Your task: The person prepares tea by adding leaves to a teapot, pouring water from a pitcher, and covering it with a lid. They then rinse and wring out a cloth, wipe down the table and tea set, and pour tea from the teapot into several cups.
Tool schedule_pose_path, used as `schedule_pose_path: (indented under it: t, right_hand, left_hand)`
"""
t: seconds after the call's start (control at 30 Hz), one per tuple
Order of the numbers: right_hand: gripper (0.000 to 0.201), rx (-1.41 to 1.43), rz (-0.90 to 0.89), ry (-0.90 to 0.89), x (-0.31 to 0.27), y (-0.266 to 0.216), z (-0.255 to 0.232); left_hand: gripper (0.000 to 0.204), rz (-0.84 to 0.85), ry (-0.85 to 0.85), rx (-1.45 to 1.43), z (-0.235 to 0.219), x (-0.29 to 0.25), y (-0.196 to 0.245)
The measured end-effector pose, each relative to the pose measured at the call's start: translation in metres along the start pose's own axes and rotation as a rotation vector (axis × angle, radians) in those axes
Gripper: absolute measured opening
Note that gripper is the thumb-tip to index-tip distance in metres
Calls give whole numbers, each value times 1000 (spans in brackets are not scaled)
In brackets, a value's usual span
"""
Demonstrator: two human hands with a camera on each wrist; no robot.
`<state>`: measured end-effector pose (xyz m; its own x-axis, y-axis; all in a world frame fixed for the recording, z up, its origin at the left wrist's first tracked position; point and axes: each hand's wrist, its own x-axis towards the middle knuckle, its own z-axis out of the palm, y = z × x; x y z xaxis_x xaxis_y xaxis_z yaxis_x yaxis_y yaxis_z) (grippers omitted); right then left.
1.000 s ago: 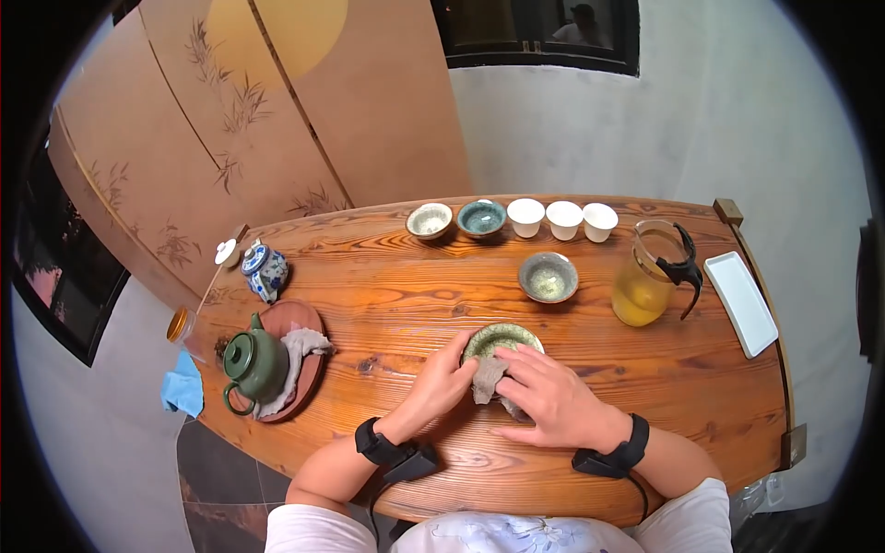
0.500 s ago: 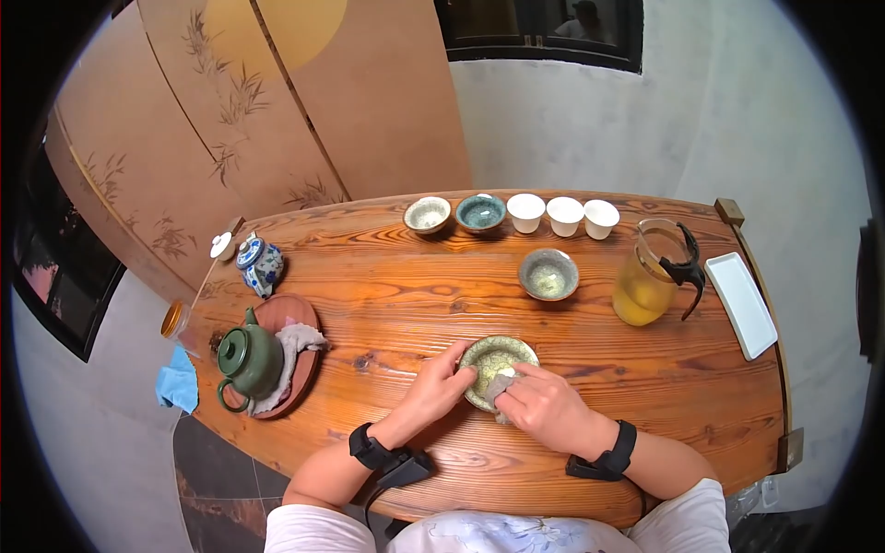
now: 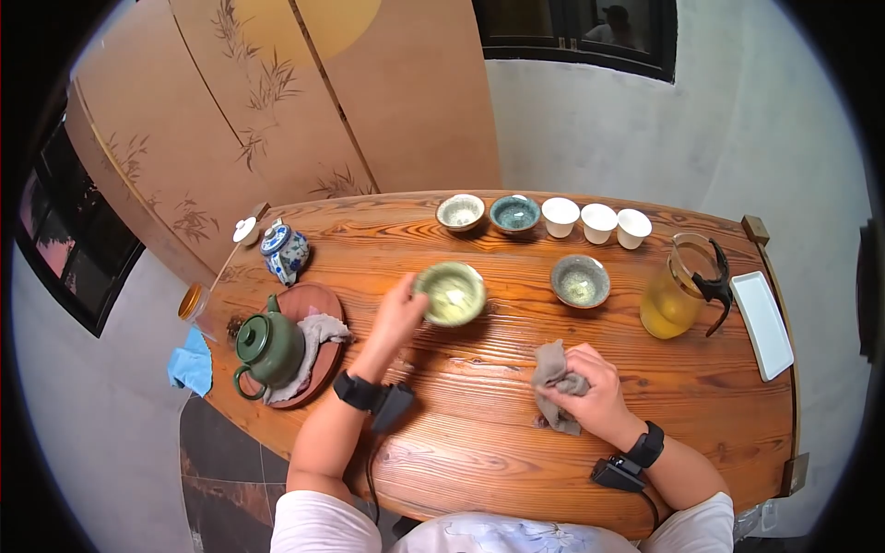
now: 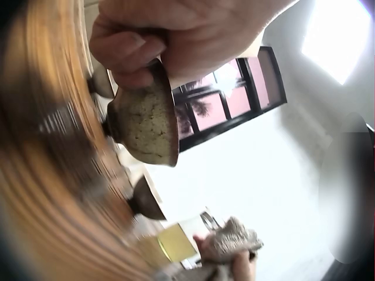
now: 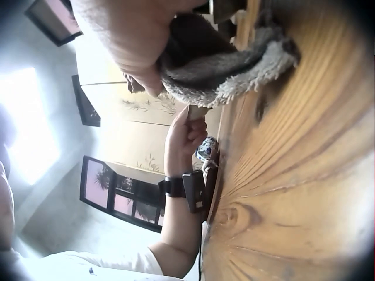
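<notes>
My left hand [image 3: 396,318] pinches the left rim of a crackle-glazed greenish bowl [image 3: 452,295] in the middle of the table. In the left wrist view the bowl [image 4: 146,126] shows from the side, with its dark foot close to the wood. Lower right of it, my right hand [image 3: 595,392] grips a crumpled grey-brown cloth [image 3: 551,369] above the table. The cloth's fluffy edge [image 5: 234,79] hangs below the fingers in the right wrist view. A grey bowl [image 3: 580,281] stands to the right of the held one.
Along the back edge stand a pale bowl [image 3: 461,212], a teal bowl [image 3: 514,214] and white cups [image 3: 599,221]. A glass pitcher [image 3: 671,300] of yellow liquid and a white tray [image 3: 761,327] are at right. At left, a green teapot [image 3: 269,350] sits on a round tray [image 3: 327,364].
My left hand has carried the greenish bowl forward and left, away from my body. The right hand has drawn the cloth out of the bowl and moved right.
</notes>
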<state>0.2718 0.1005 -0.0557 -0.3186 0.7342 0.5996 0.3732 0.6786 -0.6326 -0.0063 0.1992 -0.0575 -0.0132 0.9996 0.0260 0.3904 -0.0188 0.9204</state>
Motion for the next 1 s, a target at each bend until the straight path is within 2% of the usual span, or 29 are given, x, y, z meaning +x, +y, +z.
schedule_pose_path:
  t: [0.07,0.13,0.2,0.33,0.53,0.57,0.67,0.77,0.83,0.93,1.0]
  right_hand:
    - [17,210,390,14,-2,5,4]
    - [18,304,409,47,-1,9,7]
    - [21,525,629,40,-1,12,7]
    - [24,606,629,-19,-5,22,11]
    - [28,534,520,-126,-8,23,12]
    - [28,535,521,-122,-9,24,12]
    - [28,554,541,-117,-10,26,13]
    - [29,523,487,-96,-7,20,10]
    - [29,514,536,-164,-6,19,8]
    - [30,502,531,-164,-6,21,9]
    - [30,475,523,-173,-5,20,8]
  left_hand:
    - [31,-31,77,-42,-22,21,-13]
    - [30,-134,116,-105,-37,31,-23]
    - [30,-184,133,-116,-43,37,-30]
    - [28,-276,112,-179,-35,43,-36]
    - [30,-249,-21,-196,11,41,-14]
    - [32,-215,-53,-209,22,42,-11]
    - [34,-259,-170,-222,48,40,4]
    - [29,-238,-197,-202,68,39,12]
    - [30,-228,-211,-203,73,38,15]
    - [28,-216,-217,-193,75,38,14]
    - [34,-133,-277,-173,74,39,10]
